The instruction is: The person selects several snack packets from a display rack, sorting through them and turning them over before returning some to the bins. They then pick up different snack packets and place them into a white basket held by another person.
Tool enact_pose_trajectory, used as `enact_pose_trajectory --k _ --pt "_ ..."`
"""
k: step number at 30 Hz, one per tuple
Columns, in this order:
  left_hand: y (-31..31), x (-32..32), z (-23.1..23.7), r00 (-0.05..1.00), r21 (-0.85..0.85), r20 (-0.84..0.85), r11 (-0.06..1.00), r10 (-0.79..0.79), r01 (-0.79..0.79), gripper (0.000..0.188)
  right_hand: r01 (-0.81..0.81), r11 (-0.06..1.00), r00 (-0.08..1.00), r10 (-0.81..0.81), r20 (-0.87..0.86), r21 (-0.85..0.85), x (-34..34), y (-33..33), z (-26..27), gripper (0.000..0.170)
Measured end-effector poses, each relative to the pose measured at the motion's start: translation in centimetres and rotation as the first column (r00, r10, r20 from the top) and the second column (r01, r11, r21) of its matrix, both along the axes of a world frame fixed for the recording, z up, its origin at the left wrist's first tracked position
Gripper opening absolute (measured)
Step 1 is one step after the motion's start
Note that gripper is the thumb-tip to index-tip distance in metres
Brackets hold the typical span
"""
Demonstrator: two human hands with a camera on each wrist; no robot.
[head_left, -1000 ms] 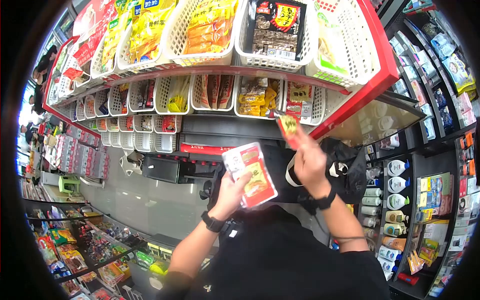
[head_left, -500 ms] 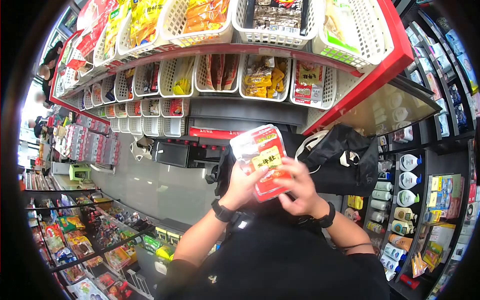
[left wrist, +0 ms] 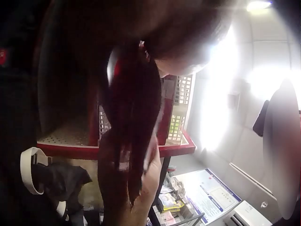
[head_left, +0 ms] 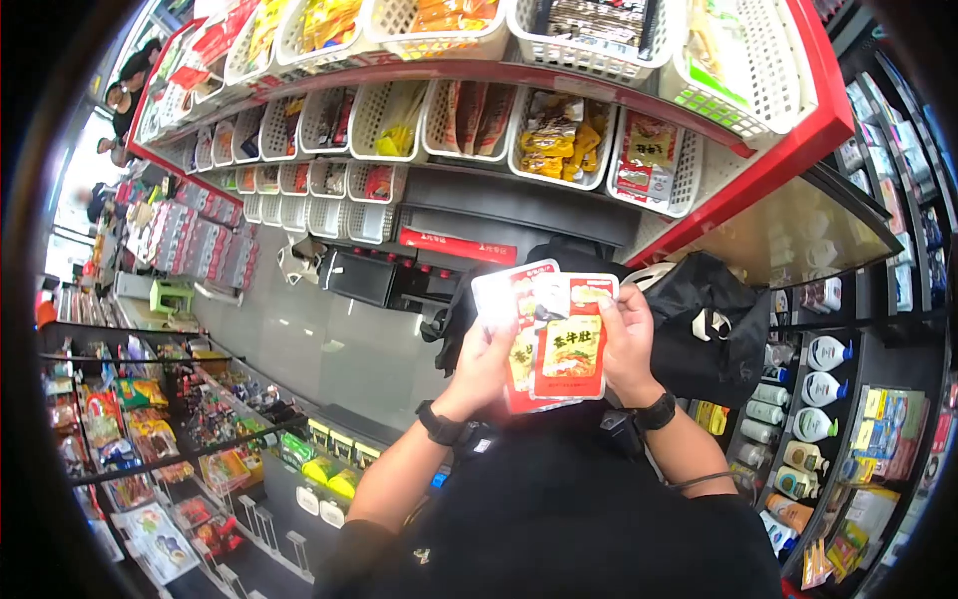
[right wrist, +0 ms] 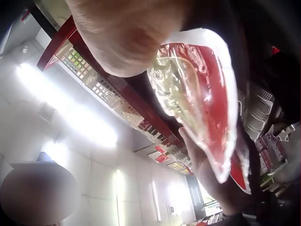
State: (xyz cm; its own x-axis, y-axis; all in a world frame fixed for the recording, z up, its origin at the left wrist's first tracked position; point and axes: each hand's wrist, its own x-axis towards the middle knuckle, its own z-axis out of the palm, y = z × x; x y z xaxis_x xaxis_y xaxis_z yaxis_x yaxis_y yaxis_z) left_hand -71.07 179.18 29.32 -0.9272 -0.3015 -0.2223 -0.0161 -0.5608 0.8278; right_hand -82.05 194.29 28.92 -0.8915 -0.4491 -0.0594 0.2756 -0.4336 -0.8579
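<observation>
In the head view my left hand (head_left: 482,364) grips a red-and-white snack packet (head_left: 521,384) with a yellow label, thumb on its front. My right hand (head_left: 629,339) pinches the right edge of a second, similar packet (head_left: 571,359), which overlaps the first one. Both are held up in front of the chest, printed faces toward the head camera. The right wrist view shows a shiny red packet (right wrist: 211,99) with a pale rim close below the palm. In the left wrist view the packet (left wrist: 134,89) is a dark, edge-on shape.
Ahead stands a red-edged shelf (head_left: 718,225) with tiers of white baskets; one basket (head_left: 685,185) holds similar red packets. A black bag (head_left: 723,349) is beyond the right hand. Bottles (head_left: 818,389) line a rack at right, and bagged snacks (head_left: 150,429) fill shelves at left.
My right hand has come down from near the lower baskets with a packet and joined the left hand. The packets, stacked half a second ago, are now spread partly side by side.
</observation>
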Motion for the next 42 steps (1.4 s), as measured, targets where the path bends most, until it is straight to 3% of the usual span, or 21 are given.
enact_pose_trajectory --k 3,6,8,10,12,13,16,19,23,27,30,33,36,40,42 --pt "-0.2 0.2 -0.3 0.995 -0.066 0.013 0.993 0.094 -0.093 0.028 0.027 1.0 0.997 -0.027 -0.068 0.0 0.4 0.8 -0.8 0.007" --pt "-0.1 -0.1 -0.1 0.993 -0.122 0.02 0.986 0.118 -0.114 0.027 -0.059 0.994 0.982 0.075 -0.174 0.092 1.0 1.2 -1.2 0.007" --pt "0.1 -0.1 0.2 0.996 -0.222 0.018 0.972 0.082 -0.076 0.026 -0.01 0.989 0.922 0.067 -0.381 0.151 1.4 0.0 -1.6 0.008" --pt "0.7 -0.2 0.8 0.997 -0.055 0.022 0.996 0.07 -0.069 0.026 -0.046 0.998 0.995 0.049 -0.085 0.039 2.3 -0.9 -0.9 0.012" --pt "0.9 -0.1 0.9 0.997 0.071 0.038 0.995 0.066 -0.068 0.028 -0.059 0.992 0.992 0.071 -0.107 0.111 2.7 -0.8 -1.0 0.013" --pt "0.7 0.0 0.7 0.998 0.033 0.056 0.999 0.032 -0.034 0.032 -0.063 0.987 0.99 0.081 -0.116 0.148 2.8 -0.8 -1.0 0.013" --pt "0.2 0.0 0.6 0.996 0.22 0.082 0.975 -0.047 0.028 0.034 -0.132 0.986 0.988 0.139 -0.065 0.101 2.2 -0.2 -0.4 0.014" --pt "-0.6 0.3 -0.1 0.985 0.548 -0.125 0.819 -0.121 0.171 0.035 -0.079 0.995 0.997 0.078 0.006 0.056 2.0 -0.2 -0.5 0.011" --pt "-0.9 -0.1 -0.3 0.99 0.362 -0.044 0.921 -0.137 0.143 0.038 -0.029 1.0 0.999 0.029 0.046 -0.013 1.5 0.2 -1.2 0.01" --pt "-1.5 -0.2 -0.4 0.988 0.229 0.007 0.962 -0.156 0.151 0.037 0.057 0.998 0.998 -0.058 0.028 0.038 0.3 0.5 -0.6 0.01" --pt "-1.8 -0.3 -0.2 0.976 0.125 0.058 0.971 -0.211 0.203 0.035 -0.009 0.998 0.999 0.007 0.037 0.058 -0.1 0.9 0.0 0.01" --pt "-1.2 -0.6 -0.6 0.977 0.153 0.077 0.971 -0.199 0.186 0.032 -0.053 0.996 0.999 0.053 0.006 0.065 0.0 0.3 -0.1 0.011" --pt "0.3 -1.1 0.4 0.973 -0.082 0.073 0.971 -0.219 0.224 0.034 -0.091 0.991 0.996 0.093 -0.017 0.098 0.7 -0.5 -0.7 0.013" --pt "0.6 -1.2 0.3 0.97 -0.087 0.19 0.981 -0.152 0.171 0.035 -0.054 0.985 0.99 0.074 -0.117 0.165 1.4 -1.6 -2.3 0.013" --pt "0.2 -0.9 0.3 0.978 -0.105 0.165 0.984 -0.125 0.143 0.034 -0.165 0.984 0.985 0.168 -0.041 0.071 1.5 -1.8 -2.2 0.017"
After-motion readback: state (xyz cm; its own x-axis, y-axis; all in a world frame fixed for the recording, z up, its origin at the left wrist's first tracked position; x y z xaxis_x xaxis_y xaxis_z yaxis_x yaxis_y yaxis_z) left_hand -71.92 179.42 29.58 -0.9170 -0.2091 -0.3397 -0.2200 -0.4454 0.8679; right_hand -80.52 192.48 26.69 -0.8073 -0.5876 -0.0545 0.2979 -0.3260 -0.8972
